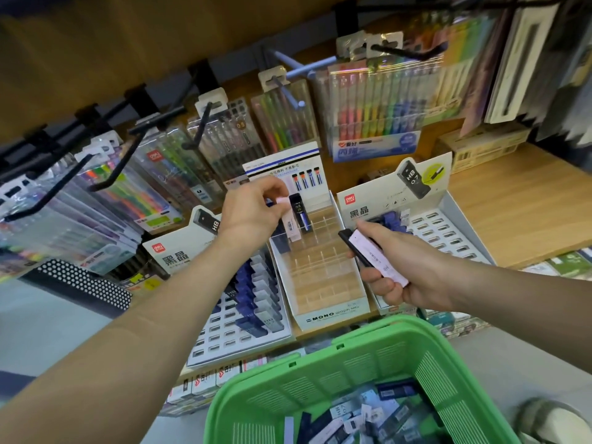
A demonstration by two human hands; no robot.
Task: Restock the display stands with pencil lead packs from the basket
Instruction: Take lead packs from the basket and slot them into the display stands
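My left hand (253, 209) pinches a slim lead pack (291, 222) by its top, over the back rows of the clear middle display stand (323, 277) marked MONO. A dark pack (301, 213) stands upright in that stand beside it. My right hand (400, 267) grips a small bunch of lead packs (374, 254), pale and black, to the right of the stand. The green basket (368, 357) sits low in front, with several loose packs (358, 415) inside. The left stand (243, 309) holds blue and grey packs; the right stand (448, 232) has many bare slots.
Pen and highlighter packs (378, 104) hang on black hooks (105, 177) above and to the left of the stands. The wooden shelf (519, 206) runs to the right. A black dotted holder (83, 283) stands at the left. A shoe (551, 421) shows at the bottom right.
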